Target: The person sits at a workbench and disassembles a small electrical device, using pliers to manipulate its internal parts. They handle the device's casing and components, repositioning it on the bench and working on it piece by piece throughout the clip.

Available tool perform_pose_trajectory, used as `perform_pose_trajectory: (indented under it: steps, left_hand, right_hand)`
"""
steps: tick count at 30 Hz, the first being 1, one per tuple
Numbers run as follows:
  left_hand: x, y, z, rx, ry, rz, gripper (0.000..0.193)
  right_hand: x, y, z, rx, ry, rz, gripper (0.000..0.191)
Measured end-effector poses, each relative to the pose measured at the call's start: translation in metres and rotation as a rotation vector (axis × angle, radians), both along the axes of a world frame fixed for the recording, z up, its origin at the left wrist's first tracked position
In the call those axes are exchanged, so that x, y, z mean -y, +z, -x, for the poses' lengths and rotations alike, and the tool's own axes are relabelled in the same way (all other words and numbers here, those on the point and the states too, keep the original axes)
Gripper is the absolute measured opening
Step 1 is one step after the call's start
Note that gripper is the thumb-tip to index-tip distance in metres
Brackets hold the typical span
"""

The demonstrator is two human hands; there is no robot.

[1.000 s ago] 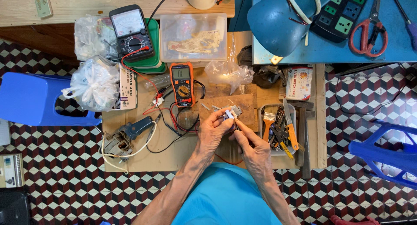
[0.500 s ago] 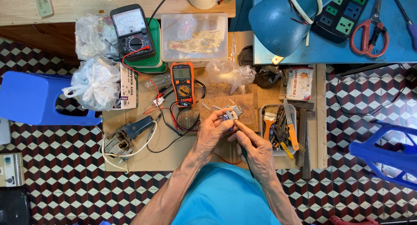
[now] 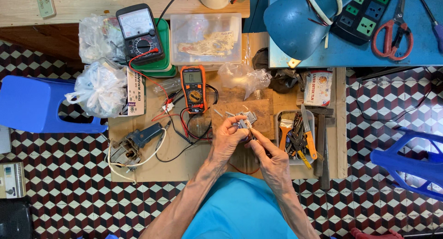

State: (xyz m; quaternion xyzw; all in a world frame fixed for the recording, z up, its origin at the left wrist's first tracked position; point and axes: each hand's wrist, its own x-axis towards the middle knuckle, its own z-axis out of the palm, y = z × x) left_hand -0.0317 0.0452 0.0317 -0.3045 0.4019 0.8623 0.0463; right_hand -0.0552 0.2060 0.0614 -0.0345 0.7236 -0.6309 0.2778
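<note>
Both hands are drawing nearer the body than a second ago, the left hand (image 3: pixel 229 140) still pinching the small grey part (image 3: pixel 243 124) while the right hand (image 3: pixel 272 157) is closing on a thin tool (image 3: pixel 249 129) beside it, so the close work is continuing.

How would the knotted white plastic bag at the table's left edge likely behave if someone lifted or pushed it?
The white plastic bag looks crinkled and thin, so it would probably sag and change shape rather than stay stiff. Its puffy bulk suggests it is fairly light for its size. It partly overhangs the cardboard-covered table, so a push could slide it off.
</note>
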Motion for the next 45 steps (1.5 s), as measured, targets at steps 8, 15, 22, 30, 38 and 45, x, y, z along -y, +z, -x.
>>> perform_pose_trajectory:
  steps: [8, 15, 22, 30, 38, 45]
  left_hand:
    - [0.004, 0.011, 0.005, 0.012, 0.133, -0.332, 0.043]
    - [0.02, 0.024, 0.001, 0.02, 0.159, -0.494, 0.043]
    - [0.02, 0.024, 0.002, 0.048, 0.168, -0.518, 0.045]
    - [0.019, 0.022, 0.001, 0.039, 0.136, -0.481, 0.045]
    - [0.022, 0.013, 0.0, 0.02, 0.068, -0.308, 0.049]
    - [0.033, -0.002, 0.0, 0.054, 0.119, -0.17, 0.049]
  right_hand:
    - [-0.002, 0.024, 0.002, 0.085, -0.062, 0.069, 0.047]
    - [-0.005, 0.032, 0.018, 0.17, -0.066, 0.12, 0.049]
    - [0.001, 0.031, 0.025, 0.268, 0.079, 0.174, 0.051]
    - [0.002, 0.031, 0.025, 0.338, 0.07, 0.14, 0.051]
    - [0.002, 0.022, 0.028, 0.345, 0.108, 0.097, 0.054]
    - [0.008, 0.018, 0.028, 0.431, 0.008, 0.075, 0.055]
